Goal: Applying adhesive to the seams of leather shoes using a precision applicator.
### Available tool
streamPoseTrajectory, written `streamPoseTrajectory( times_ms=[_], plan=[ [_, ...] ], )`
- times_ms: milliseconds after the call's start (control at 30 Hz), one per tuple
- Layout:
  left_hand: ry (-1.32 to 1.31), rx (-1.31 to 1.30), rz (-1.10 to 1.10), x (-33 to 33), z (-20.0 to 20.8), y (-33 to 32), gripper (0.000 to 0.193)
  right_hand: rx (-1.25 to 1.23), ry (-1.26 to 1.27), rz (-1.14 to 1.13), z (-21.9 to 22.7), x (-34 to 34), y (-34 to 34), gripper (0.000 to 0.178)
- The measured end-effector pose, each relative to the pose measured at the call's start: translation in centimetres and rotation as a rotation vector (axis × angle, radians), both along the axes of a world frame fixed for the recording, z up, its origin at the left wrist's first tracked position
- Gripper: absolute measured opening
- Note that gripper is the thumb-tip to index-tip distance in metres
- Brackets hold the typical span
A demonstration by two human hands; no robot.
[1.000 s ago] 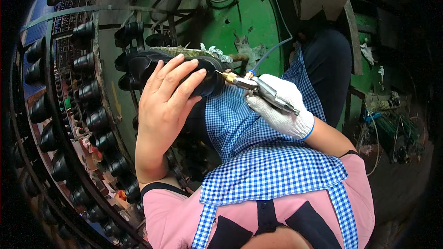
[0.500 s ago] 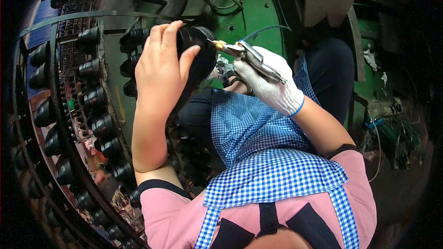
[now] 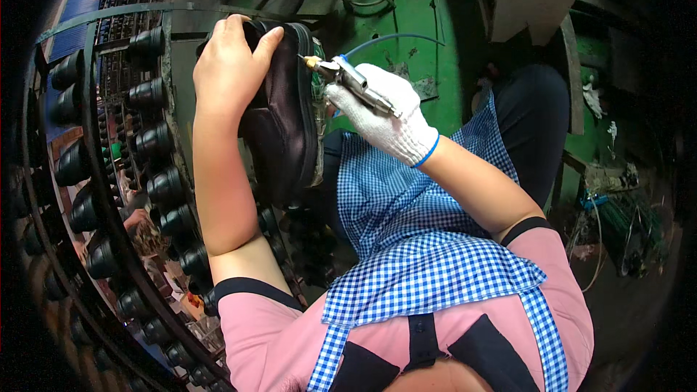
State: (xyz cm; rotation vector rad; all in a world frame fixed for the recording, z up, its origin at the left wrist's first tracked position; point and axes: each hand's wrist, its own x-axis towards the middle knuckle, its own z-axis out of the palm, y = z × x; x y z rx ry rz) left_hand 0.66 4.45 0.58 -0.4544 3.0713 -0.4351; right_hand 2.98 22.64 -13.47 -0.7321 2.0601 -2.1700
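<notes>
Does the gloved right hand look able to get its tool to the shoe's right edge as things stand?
Likely yes: the right hand holds the metal tool with its tip at or near that edge of the black shoe; the left hand lies toward the other side, out of the way.

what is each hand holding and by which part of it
The left hand holds a black shoe by its far end; the gloved right hand holds a metal tool by its body, behind the brass-coloured tip.
</notes>
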Motion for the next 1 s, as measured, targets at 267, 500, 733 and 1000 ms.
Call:
streamPoseTrajectory(
  times_ms=[267,500,733,1000],
  plan=[
    [0.298,0.727,0.142,4.2,0.4,-1.7,0.07,-0.006,0.142,-0.025,-0.5,2.8,1.0,0.024],
    [0.383,0.902,0.362,18.5,-3.5,-1.1,0.056,-0.018,0.115,0.071,-0.2,3.9,2.6,0.019],
    [0.538,1.002,0.396,22.3,-4.7,2.9,0.051,0.093,0.095,0.103,-0.6,4.9,3.1,0.022],
    [0.477,1.05,0.38,23.7,-4.0,5.3,0.053,0.077,0.094,0.149,-0.1,5.1,4.5,0.017]
  ],
)
